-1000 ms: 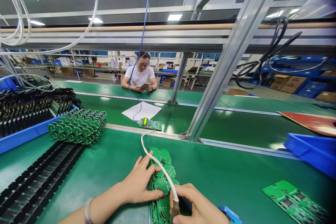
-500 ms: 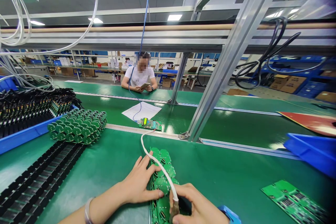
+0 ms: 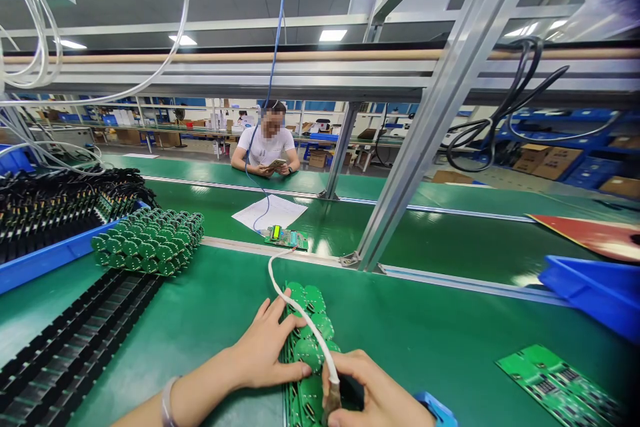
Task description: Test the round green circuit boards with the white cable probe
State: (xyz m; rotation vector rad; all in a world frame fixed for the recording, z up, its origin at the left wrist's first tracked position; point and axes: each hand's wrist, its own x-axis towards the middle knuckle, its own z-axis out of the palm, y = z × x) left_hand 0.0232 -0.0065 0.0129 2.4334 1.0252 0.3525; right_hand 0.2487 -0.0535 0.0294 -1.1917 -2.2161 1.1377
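Observation:
A stack of green circuit board panels with round sections (image 3: 313, 327) lies on the green bench in front of me. My left hand (image 3: 273, 343) rests on its left side with fingers spread, thumb and fingertips touching the boards. In my right hand (image 3: 370, 390) is the brown-wrapped end of a white cable (image 3: 313, 327), pinched between thumb and fingers low over the near part of the stack. What its tip touches is hidden. The cable curves away to a small circuit board with a lit yellow-green display (image 3: 287, 236).
At left stand stacked round boards (image 3: 150, 240), black slotted strips (image 3: 75, 347) and a blue tray (image 3: 55, 257) of wired parts. At right are a blue bin (image 3: 595, 290) and a green board panel (image 3: 560, 383). A metal post (image 3: 440, 120) slants upward; a person (image 3: 267, 143) sits opposite.
Both hands, the cable and the boards stay where they were. The person opposite has turned their head slightly.

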